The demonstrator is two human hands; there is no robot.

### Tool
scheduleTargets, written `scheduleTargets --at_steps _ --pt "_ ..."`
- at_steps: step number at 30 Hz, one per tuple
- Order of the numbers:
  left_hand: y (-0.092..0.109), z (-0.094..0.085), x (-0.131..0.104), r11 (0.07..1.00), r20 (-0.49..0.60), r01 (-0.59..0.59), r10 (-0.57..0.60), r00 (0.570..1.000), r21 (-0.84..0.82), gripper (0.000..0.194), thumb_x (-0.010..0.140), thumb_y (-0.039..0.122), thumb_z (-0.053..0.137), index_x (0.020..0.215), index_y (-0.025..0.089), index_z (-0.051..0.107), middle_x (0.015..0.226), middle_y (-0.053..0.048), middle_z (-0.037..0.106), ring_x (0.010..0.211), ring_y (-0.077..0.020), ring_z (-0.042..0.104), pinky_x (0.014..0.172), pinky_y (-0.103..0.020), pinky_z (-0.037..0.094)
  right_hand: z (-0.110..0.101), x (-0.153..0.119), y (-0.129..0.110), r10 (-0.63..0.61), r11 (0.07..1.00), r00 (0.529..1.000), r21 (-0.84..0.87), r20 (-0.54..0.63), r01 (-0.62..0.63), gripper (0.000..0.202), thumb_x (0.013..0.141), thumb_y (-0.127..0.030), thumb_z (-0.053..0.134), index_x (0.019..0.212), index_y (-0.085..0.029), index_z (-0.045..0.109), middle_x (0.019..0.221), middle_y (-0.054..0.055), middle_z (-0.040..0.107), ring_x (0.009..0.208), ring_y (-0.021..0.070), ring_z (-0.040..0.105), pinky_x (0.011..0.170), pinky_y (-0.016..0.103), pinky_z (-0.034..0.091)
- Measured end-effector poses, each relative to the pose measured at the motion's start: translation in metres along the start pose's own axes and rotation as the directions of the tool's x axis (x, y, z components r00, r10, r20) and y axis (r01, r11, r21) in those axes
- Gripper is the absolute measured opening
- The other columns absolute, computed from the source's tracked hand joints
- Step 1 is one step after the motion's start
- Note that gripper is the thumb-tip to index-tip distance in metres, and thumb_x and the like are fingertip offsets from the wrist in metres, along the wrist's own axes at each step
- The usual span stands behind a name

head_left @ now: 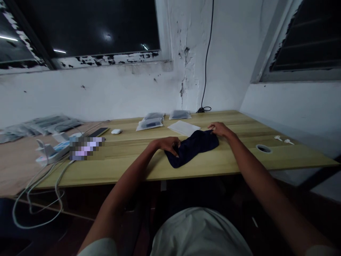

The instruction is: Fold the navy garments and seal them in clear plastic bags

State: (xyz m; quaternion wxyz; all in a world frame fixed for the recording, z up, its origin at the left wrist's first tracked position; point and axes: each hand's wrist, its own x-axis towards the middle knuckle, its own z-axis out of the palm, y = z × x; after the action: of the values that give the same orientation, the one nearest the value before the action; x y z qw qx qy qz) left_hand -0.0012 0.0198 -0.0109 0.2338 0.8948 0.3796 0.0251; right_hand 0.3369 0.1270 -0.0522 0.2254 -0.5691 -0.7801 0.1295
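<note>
A dark navy cloth [192, 149] lies bunched and slanting on the wooden table. At its left end is my left hand [169, 145], thumb and fingers curved around the cloth's edge with a gap between them. My right hand [218, 129] touches the far right corner of the cloth, its fingers bent; whether they pinch the fabric is too small to tell. Just behind the cloth lies a flat, pale translucent bag [183, 128].
Filled bags [149, 123] and another packet [180, 114] sit at the back of the table [119, 170]. To the left are a power strip [54, 153] with cables, a phone and a white case [116, 131]. Keys [288, 141] and a round grommet [264, 148] are at right.
</note>
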Motion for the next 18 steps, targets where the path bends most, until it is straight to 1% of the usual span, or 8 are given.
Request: scheduleTargets --at_steps 2,4,8,10,12,14,16,18 --pt "-0.008 0.000 0.002 0.998 -0.047 -0.063 0.064 0.997 0.022 0.050 0.060 0.032 0.080 0.104 0.018 0.062 0.105 -0.004 0.061 0.094 -0.0205 0.057 0.080 -0.027 0.044 0.001 0.001 0.003 0.018 1.000 0.990 -0.013 -0.137 -0.020 0.048 0.062 -0.001 0.056 0.107 -0.012 0.068 0.106 0.011 0.072 0.099 0.0209 0.067 0.086 0.026 0.050" --pt "-0.019 -0.003 0.002 0.993 -0.061 -0.113 0.115 0.992 0.025 0.050 0.064 0.022 0.073 0.112 0.019 0.061 0.116 -0.006 0.060 0.105 -0.0225 0.056 0.090 -0.030 0.044 0.002 0.001 0.005 0.032 0.999 0.973 -0.020 -0.227 -0.038 0.053 0.062 0.000 0.053 0.113 -0.011 0.065 0.112 0.012 0.070 0.106 0.0221 0.064 0.091 0.028 0.048" --pt "-0.041 -0.007 0.000 0.988 -0.071 -0.143 0.147 0.987 0.063 0.057 0.063 0.009 0.061 0.120 0.018 0.060 0.126 -0.008 0.059 0.115 -0.0251 0.055 0.100 -0.035 0.041 0.005 0.003 0.005 0.109 0.991 0.960 -0.041 -0.259 -0.124 0.053 0.069 -0.005 0.054 0.122 -0.009 0.060 0.120 0.016 0.066 0.113 0.0258 0.060 0.098 0.032 0.044" --pt "-0.048 -0.008 -0.001 0.985 -0.104 -0.115 0.129 0.986 0.129 0.058 0.061 0.005 0.057 0.117 0.017 0.062 0.126 -0.010 0.060 0.117 -0.0257 0.054 0.103 -0.036 0.040 0.005 0.003 0.004 0.182 0.978 0.949 -0.052 -0.258 -0.202 0.052 0.077 -0.019 0.059 0.127 -0.006 0.056 0.125 0.021 0.062 0.119 0.0308 0.056 0.100 0.037 0.042" --pt "-0.051 -0.008 0.000 0.979 -0.164 -0.049 0.082 0.983 0.199 0.055 0.061 0.003 0.054 0.113 0.015 0.065 0.124 -0.011 0.062 0.118 -0.0261 0.054 0.104 -0.036 0.039 0.005 0.002 0.005 0.254 0.963 0.943 -0.030 -0.216 -0.266 0.066 0.079 -0.042 0.064 0.132 -0.005 0.051 0.131 0.026 0.056 0.122 0.0366 0.053 0.100 0.042 0.042" --pt "-0.050 -0.008 0.001 0.970 -0.269 0.041 0.026 0.963 0.240 0.046 0.067 0.006 0.054 0.110 0.015 0.067 0.121 -0.012 0.064 0.117 -0.0264 0.055 0.104 -0.038 0.039 0.003 0.000 0.007 0.271 0.963 0.958 0.023 -0.097 -0.270 0.084 0.072 -0.061 0.067 0.132 -0.005 0.050 0.131 0.027 0.055 0.120 0.0398 0.054 0.096 0.045 0.045" --pt "-0.043 -0.007 0.002 0.967 -0.369 0.093 0.002 0.930 0.238 0.034 0.078 0.015 0.055 0.109 0.015 0.068 0.119 -0.013 0.065 0.117 -0.0263 0.055 0.104 -0.040 0.039 0.003 -0.001 0.008 0.224 0.972 0.974 0.061 0.037 -0.225 0.091 0.063 -0.068 0.071 0.129 -0.008 0.054 0.128 0.025 0.059 0.115 0.0401 0.056 0.092 0.044 0.047" --pt "-0.032 -0.004 0.004 0.976 -0.397 0.066 0.022 0.917 0.205 0.030 0.086 0.029 0.057 0.111 0.016 0.067 0.120 -0.012 0.065 0.116 -0.0259 0.056 0.104 -0.040 0.040 0.004 -0.001 0.009 0.162 0.984 0.980 0.061 0.120 -0.170 0.093 0.056 -0.070 0.075 0.125 -0.011 0.058 0.124 0.022 0.062 0.113 0.0389 0.058 0.092 0.043 0.048"
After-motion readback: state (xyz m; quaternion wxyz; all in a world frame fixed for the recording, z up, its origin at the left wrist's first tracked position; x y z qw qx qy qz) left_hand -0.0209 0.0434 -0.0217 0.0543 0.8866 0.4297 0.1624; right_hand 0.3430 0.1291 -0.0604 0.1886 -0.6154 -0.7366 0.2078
